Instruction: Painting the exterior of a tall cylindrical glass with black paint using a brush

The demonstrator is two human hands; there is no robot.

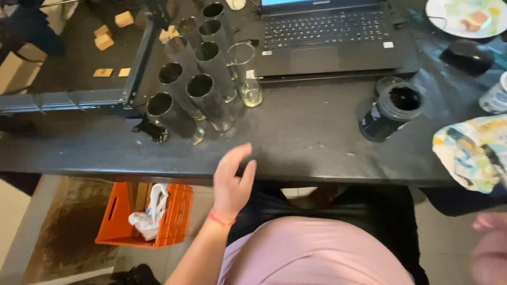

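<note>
— Where are the hands?

— The left hand (232, 182) is in the lower middle of the frame, at the near edge of the dark, scuffed tabletop (311, 137). It is released, fingers loosely spread and slightly curled, holding nothing, its fingertips hanging over the tabletop's front edge. A thin red band circles the wrist. The right hand (490, 252) shows only as a blurred patch at the lower right corner; I cannot tell whether it is clenched or loose, and nothing shows in its grasp.

— What lies closest to the left hand?

— Above and left of it, a cluster of tall clear glass tumblers with dark insides (198, 68) stands in rows running toward the upper middle. One smaller clear glass tumbler (245, 74) stands at the cluster's right side. None touches the hand.

— And to the right?

— A black cylindrical jar with an open ribbed mouth (393, 111) stands right of centre, well apart from the hand, its round lid just behind it.

— Anything else?

— A black open laptop (327, 39) at the top centre, a black computer mouse (470, 55) and a white plate with food (465, 16) in the upper right, a multicoloured patterned cloth (470, 153) at the right edge, and an orange plastic crate (145, 216) on the floor at lower left.
</note>
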